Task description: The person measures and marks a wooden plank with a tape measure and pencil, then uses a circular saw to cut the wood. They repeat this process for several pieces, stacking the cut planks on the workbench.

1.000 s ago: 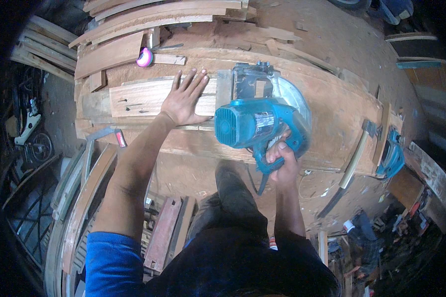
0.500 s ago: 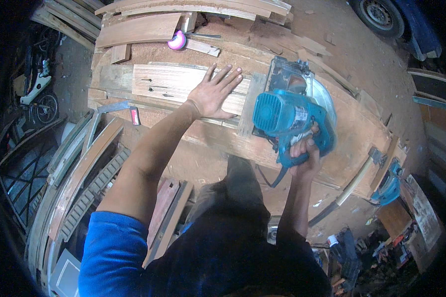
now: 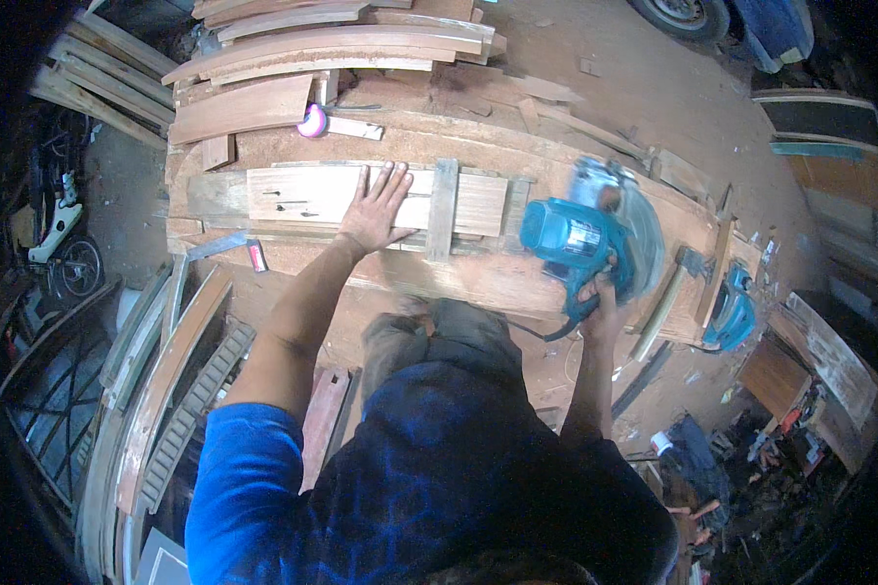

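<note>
My left hand (image 3: 379, 210) lies flat with fingers spread on a pale wooden board (image 3: 312, 193) with a few dark marks near its left end. Just right of the fingers, a narrow grey wooden strip (image 3: 442, 210) crosses the board. My right hand (image 3: 600, 290) grips the rear handle of a teal circular saw (image 3: 566, 234). The saw is to the right of the board's end (image 3: 488, 207), apart from it and slightly blurred. Its blade edge is hidden, and I cannot tell whether its base touches the bench.
Sawdust covers the workbench (image 3: 439, 283). A pink-and-white round tape measure (image 3: 312, 121) and stacked planks (image 3: 332, 44) are at the back. A hammer (image 3: 691, 263) and another teal power tool (image 3: 734, 317) are at right. Long timbers (image 3: 171, 390) lean at lower left.
The saw has moved right, off the board, uncovering the grey strip and the board's right end. My left hand stays flat on the board. The whole view has shifted.
</note>
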The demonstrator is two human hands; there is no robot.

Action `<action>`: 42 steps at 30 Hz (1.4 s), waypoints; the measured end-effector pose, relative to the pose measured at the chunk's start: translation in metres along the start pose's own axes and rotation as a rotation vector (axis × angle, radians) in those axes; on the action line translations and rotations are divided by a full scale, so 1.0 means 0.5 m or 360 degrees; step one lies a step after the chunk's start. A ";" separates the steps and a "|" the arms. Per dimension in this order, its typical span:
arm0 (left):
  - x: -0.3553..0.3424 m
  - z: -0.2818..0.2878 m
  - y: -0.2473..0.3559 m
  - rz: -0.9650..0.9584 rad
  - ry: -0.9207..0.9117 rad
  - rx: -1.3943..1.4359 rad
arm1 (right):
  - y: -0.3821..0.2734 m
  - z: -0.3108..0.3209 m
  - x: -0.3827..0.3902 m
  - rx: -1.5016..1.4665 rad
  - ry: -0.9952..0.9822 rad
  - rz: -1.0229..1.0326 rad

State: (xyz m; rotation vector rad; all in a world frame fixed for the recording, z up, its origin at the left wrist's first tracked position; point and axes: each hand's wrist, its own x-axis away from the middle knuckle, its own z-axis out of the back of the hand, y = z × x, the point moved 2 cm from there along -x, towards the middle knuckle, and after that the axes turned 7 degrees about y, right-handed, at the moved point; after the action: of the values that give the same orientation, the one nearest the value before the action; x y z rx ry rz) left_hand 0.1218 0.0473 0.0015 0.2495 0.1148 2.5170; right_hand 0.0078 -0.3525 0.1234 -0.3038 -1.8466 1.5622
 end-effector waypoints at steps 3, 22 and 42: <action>0.011 0.010 0.014 0.0092 -0.0062 -0.0013 | 0.003 0.049 -0.002 0.0302 0.0205 0.0146; 0.204 0.032 -0.018 0.0557 -0.0216 0.0677 | 0.091 0.150 0.024 0.1501 0.0312 0.0683; 0.554 0.010 -0.047 0.1556 0.0111 0.0804 | 0.382 -0.216 -0.056 0.0869 -0.0259 0.0188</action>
State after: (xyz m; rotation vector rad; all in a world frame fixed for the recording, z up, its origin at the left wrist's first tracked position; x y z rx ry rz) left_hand -0.0863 0.2265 0.0452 0.5127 0.8401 3.4235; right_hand 0.0492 -0.2374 -0.0608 -0.0335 -1.4558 2.1483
